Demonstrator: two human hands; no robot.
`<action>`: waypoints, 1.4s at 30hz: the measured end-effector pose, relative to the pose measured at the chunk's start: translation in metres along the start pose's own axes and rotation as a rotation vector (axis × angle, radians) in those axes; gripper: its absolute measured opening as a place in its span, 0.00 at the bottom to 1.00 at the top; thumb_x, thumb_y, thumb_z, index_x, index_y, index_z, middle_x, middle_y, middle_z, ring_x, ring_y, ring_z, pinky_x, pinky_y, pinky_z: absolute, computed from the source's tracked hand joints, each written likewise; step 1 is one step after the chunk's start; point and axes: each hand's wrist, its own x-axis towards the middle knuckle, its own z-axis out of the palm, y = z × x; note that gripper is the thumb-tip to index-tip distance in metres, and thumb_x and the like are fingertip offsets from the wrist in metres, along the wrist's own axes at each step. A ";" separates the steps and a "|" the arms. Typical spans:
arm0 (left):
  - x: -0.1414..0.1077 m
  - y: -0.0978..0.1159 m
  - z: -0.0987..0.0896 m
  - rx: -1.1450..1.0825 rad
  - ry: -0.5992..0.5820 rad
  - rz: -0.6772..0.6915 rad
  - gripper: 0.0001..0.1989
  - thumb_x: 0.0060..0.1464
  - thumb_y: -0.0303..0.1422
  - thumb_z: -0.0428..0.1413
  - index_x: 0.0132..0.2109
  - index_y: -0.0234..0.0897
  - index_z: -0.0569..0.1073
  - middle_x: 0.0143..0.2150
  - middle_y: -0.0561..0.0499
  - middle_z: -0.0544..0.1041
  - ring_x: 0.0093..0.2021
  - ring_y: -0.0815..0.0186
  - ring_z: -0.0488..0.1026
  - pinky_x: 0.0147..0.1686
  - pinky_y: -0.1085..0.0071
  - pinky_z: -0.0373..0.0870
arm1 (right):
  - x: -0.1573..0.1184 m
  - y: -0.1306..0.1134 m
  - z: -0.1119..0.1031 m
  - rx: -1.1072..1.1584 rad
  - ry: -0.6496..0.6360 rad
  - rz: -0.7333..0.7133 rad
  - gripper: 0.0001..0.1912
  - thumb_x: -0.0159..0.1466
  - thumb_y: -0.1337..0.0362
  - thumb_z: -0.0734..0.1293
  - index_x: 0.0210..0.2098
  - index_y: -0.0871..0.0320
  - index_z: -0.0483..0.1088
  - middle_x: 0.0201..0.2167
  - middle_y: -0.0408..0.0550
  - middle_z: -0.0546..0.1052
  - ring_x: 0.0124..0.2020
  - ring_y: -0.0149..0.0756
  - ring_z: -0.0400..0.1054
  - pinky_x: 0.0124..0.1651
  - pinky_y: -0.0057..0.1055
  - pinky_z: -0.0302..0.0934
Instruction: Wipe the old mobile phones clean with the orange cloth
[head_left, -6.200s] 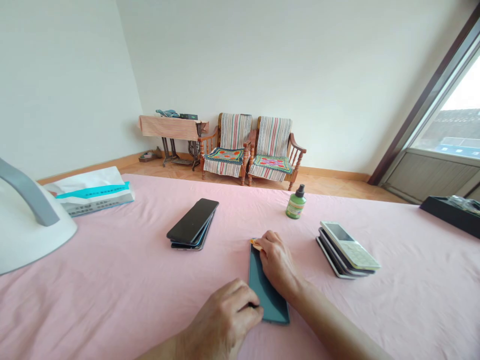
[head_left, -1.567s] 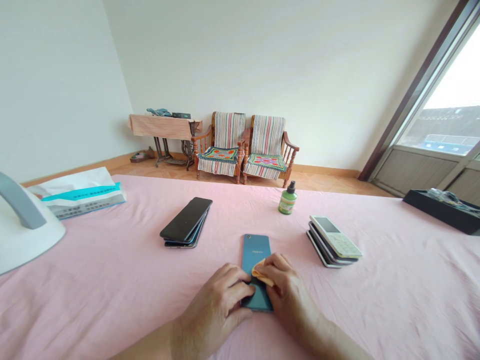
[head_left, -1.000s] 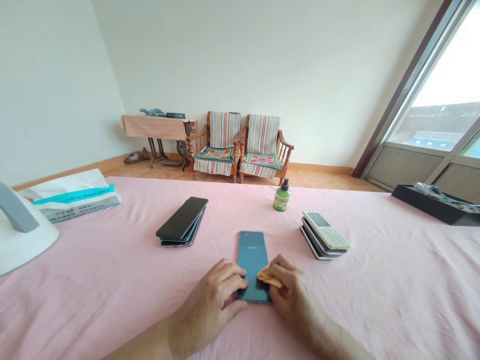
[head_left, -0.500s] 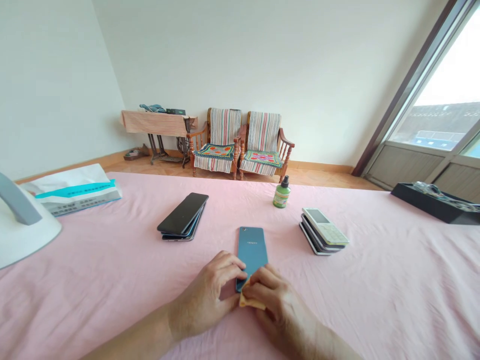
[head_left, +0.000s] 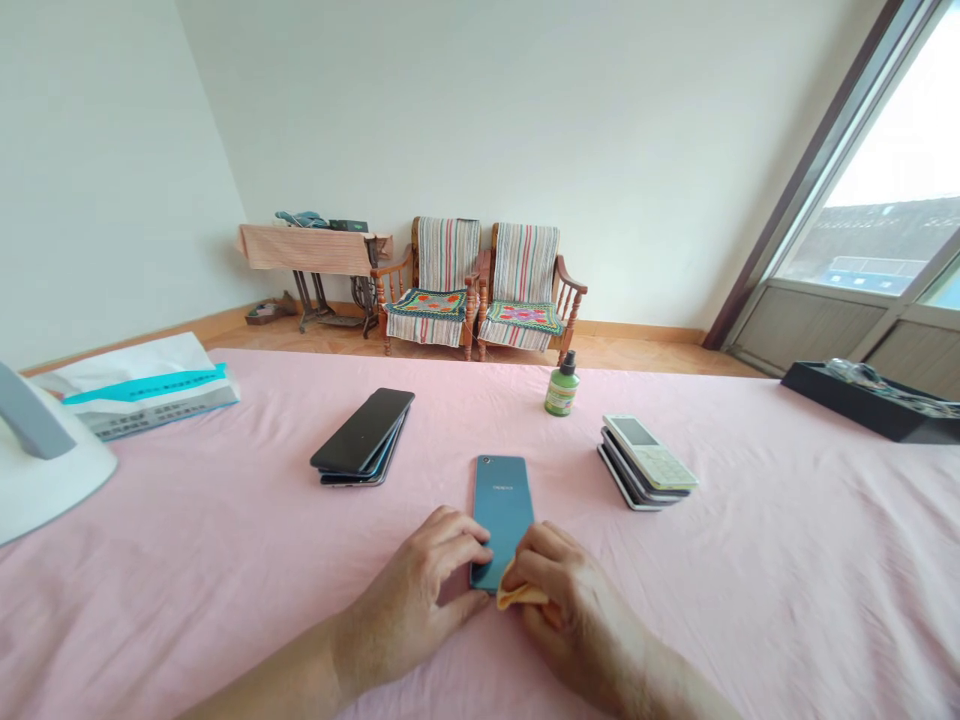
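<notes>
A blue smartphone [head_left: 501,505] lies back side up on the pink cloth in front of me, its camera end pointing away. My left hand [head_left: 424,580] steadies it, with fingertips on its left side and the thumb by its lower edge. Pinched in my right hand [head_left: 566,600] is a folded yellow cloth [head_left: 517,597], which touches the phone's lower right corner. The right fingers cover part of that corner.
To the left stand a stack of dark phones [head_left: 364,435], a tissue pack [head_left: 150,390] and a white appliance with a grey handle [head_left: 45,460]. A green spray bottle [head_left: 561,388], a second phone stack [head_left: 649,465] and a black tray [head_left: 870,405] are rightward.
My right hand has moved slightly right with the yellow cloth, along the phone's bottom end. The left hand stays on the phone, and the view has shifted a little.
</notes>
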 end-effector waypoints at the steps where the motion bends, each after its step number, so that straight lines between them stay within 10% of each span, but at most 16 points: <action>1: 0.000 0.001 0.000 0.005 -0.004 0.001 0.14 0.50 0.21 0.60 0.42 0.39 0.72 0.46 0.49 0.72 0.48 0.61 0.68 0.49 0.64 0.68 | 0.001 0.001 0.001 -0.027 0.032 0.054 0.18 0.48 0.83 0.58 0.29 0.57 0.69 0.32 0.44 0.69 0.35 0.33 0.64 0.36 0.26 0.56; 20: 0.002 0.016 0.007 0.045 0.089 -0.133 0.16 0.45 0.19 0.61 0.41 0.39 0.72 0.43 0.49 0.73 0.45 0.59 0.69 0.46 0.62 0.69 | 0.010 0.011 -0.012 0.681 0.300 0.569 0.14 0.55 0.56 0.68 0.22 0.60 0.66 0.19 0.39 0.61 0.22 0.27 0.53 0.25 0.24 0.45; 34: 0.001 0.019 0.002 0.003 0.139 -0.148 0.15 0.49 0.25 0.59 0.45 0.40 0.70 0.40 0.51 0.75 0.41 0.62 0.73 0.42 0.68 0.70 | 0.037 -0.014 -0.013 1.263 0.286 0.458 0.08 0.54 0.62 0.71 0.27 0.61 0.72 0.24 0.42 0.70 0.24 0.26 0.60 0.32 0.23 0.56; 42: -0.004 0.012 -0.003 0.112 0.322 -0.051 0.05 0.55 0.27 0.53 0.40 0.37 0.71 0.28 0.53 0.74 0.27 0.68 0.73 0.29 0.75 0.69 | 0.049 -0.030 0.007 0.907 0.248 0.296 0.04 0.58 0.66 0.66 0.28 0.60 0.72 0.25 0.43 0.69 0.28 0.30 0.63 0.32 0.25 0.58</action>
